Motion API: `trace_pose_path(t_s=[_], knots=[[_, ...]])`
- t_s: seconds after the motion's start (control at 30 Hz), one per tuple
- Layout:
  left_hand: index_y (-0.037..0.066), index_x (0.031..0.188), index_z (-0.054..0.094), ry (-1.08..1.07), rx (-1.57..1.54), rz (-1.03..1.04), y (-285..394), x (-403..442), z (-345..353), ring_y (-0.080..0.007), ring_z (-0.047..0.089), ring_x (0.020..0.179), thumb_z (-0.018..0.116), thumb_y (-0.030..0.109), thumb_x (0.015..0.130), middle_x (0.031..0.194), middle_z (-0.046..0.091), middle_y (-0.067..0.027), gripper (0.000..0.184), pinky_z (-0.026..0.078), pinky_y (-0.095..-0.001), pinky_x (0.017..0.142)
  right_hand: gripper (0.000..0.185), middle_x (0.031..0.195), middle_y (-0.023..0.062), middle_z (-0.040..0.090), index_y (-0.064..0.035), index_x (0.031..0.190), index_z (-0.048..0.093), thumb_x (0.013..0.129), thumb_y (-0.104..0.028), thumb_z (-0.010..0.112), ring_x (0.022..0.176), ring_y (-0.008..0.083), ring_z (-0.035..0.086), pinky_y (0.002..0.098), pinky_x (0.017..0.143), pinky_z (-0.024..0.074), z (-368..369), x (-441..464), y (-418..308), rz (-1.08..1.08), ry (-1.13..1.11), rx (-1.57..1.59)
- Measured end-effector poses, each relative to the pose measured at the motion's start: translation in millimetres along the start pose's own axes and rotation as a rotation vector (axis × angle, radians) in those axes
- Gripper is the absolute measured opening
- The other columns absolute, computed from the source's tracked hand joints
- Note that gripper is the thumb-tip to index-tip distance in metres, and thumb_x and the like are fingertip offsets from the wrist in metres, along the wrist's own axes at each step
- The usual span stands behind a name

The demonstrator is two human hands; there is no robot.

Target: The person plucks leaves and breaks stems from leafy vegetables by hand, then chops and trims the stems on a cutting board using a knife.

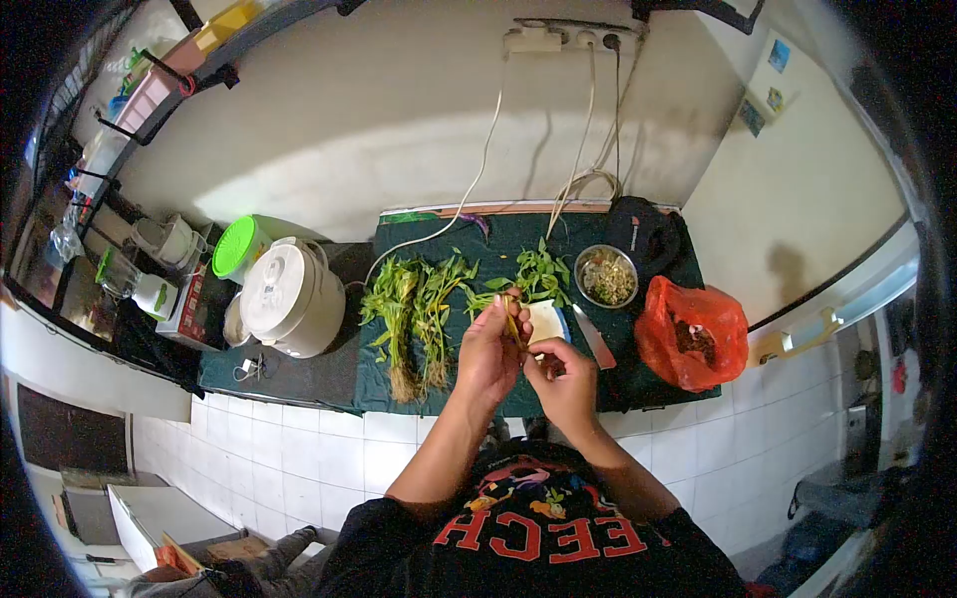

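In front of my chest, my left hand is closed around a thin yellowish piece that looks like a plant stem or leaf. My right hand is beside it, thumb and forefinger pinched at the lower end; what sits between those fingertips is too small to make out. Behind the hands lies a white cutting board with a blue edge, partly covered by them. Leafy greens are heaped just beyond it. Bundles of long-stemmed greens with roots lie left of my hands. A knife rests right of the board.
A metal bowl holds chopped pieces. The red plastic bag stands open at the right, near a black bag. A white rice cooker and green-lidded container stand left. Cables hang from wall sockets. Another person's leg shows lower left.
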State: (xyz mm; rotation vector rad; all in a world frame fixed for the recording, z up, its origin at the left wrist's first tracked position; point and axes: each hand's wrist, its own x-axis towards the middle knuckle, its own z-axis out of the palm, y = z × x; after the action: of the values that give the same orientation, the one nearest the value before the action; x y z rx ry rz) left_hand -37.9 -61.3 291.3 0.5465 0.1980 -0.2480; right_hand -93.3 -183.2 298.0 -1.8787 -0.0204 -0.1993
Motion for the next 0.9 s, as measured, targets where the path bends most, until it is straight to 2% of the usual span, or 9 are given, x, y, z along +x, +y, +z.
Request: trace_pose_path(t_s=[0.03, 0.1, 0.13, 0.3, 0.5, 0.57, 0.7, 0.83, 0.9], knots=[[0.002, 0.118, 0.058, -0.003, -0.003, 0.001, 1, -1, -4, -0.0134, 0.059, 0.081, 0.055, 0.026, 0.099, 0.089, 0.063, -0.0019, 0.030, 0.051, -0.0263, 0.076, 0.014, 0.081, 0.0028, 0.064, -0.0019, 0.091, 0.066, 0.082, -0.008, 0.074, 0.069, 0.0079, 0.057, 0.0217, 0.059, 0.0425, -1, 2, 1, -0.003, 0.000, -0.003], [0.001, 0.117, 0.059, -0.110, 0.152, 0.000, 4, -3, -8, -0.0131, 0.060, 0.080, 0.054, 0.024, 0.099, 0.085, 0.063, -0.0037, 0.030, 0.050, -0.0256, 0.076, 0.015, 0.085, 0.0063, 0.066, -0.0031, 0.092, 0.068, 0.081, -0.011, 0.074, 0.069, 0.0126, 0.058, 0.0251, 0.058, 0.0427, -8, 7, 2, -0.395, 0.026, -0.144], [0.001, 0.117, 0.059, -0.116, 0.153, 0.001, 8, -3, -8, -0.0131, 0.060, 0.080, 0.054, 0.024, 0.099, 0.085, 0.063, -0.0037, 0.030, 0.050, -0.0256, 0.076, 0.013, 0.089, 0.0076, 0.067, -0.0027, 0.092, 0.068, 0.083, -0.012, 0.072, 0.071, 0.0145, 0.059, 0.0264, 0.059, 0.0438, -17, 4, -4, -0.275, -0.005, -0.110], [0.001, 0.125, 0.052, -0.248, 0.384, -0.020, 12, -10, -15, -0.0137, 0.063, 0.079, 0.057, 0.015, 0.098, 0.087, 0.067, -0.0064, 0.031, 0.051, -0.0268, 0.075, 0.022, 0.089, 0.0068, 0.064, -0.0035, 0.101, 0.070, 0.082, -0.014, 0.074, 0.069, 0.0143, 0.056, 0.0263, 0.062, 0.0441, -48, 20, -23, -0.340, -0.003, -0.152], [0.005, 0.106, 0.051, -0.277, 0.622, -0.003, 19, -18, -8, -0.0105, 0.061, 0.080, 0.067, 0.012, 0.091, 0.086, 0.067, -0.0052, 0.023, 0.048, -0.0246, 0.073, 0.026, 0.084, 0.0059, 0.067, -0.0064, 0.102, 0.072, 0.081, -0.021, 0.076, 0.065, 0.0122, 0.057, 0.0273, 0.058, 0.0458, -58, 34, -21, -0.202, -0.319, -0.012], [0.004, 0.103, 0.052, -0.353, 0.734, -0.019, 24, -16, -14, -0.0098, 0.061, 0.080, 0.067, 0.011, 0.091, 0.085, 0.067, -0.0049, 0.020, 0.047, -0.0243, 0.074, 0.019, 0.083, 0.0026, 0.065, -0.0016, 0.099, 0.072, 0.084, -0.013, 0.075, 0.070, 0.0078, 0.053, 0.0238, 0.063, 0.0434, -58, 32, -20, -0.101, -0.398, -0.029], [0.003, 0.105, 0.058, -0.341, 0.812, 0.069, 26, -16, -9, -0.0115, 0.061, 0.080, 0.069, 0.014, 0.089, 0.084, 0.064, 0.0004, 0.022, 0.047, -0.0236, 0.073, 0.016, 0.083, 0.0045, 0.067, 0.0002, 0.095, 0.071, 0.086, -0.012, 0.073, 0.069, 0.0072, 0.057, 0.0231, 0.061, 0.0446, -52, 32, -17, -0.044, -0.323, 0.010], [-0.001, 0.107, 0.063, -0.378, 0.976, 0.273, 23, -25, 5, -0.0122, 0.065, 0.082, 0.072, 0.012, 0.087, 0.085, 0.070, -0.0049, 0.026, 0.050, -0.0273, 0.076, 0.016, 0.081, 0.0052, 0.068, 0.0023, 0.094, 0.070, 0.087, -0.011, 0.071, 0.068, 0.0072, 0.058, 0.0233, 0.061, 0.0454, -45, 34, -8, -0.062, -0.215, -0.032], [0.000, 0.102, 0.068, -0.215, 1.339, 0.375, 23, -25, 6, -0.0135, 0.066, 0.084, 0.077, 0.012, 0.081, 0.091, 0.072, -0.0076, 0.025, 0.052, -0.0289, 0.076, 0.017, 0.081, 0.0054, 0.068, 0.0037, 0.094, 0.068, 0.088, -0.012, 0.070, 0.068, 0.0070, 0.058, 0.0231, 0.061, 0.0456, -42, 36, -4, -0.018, -0.190, 0.021]])
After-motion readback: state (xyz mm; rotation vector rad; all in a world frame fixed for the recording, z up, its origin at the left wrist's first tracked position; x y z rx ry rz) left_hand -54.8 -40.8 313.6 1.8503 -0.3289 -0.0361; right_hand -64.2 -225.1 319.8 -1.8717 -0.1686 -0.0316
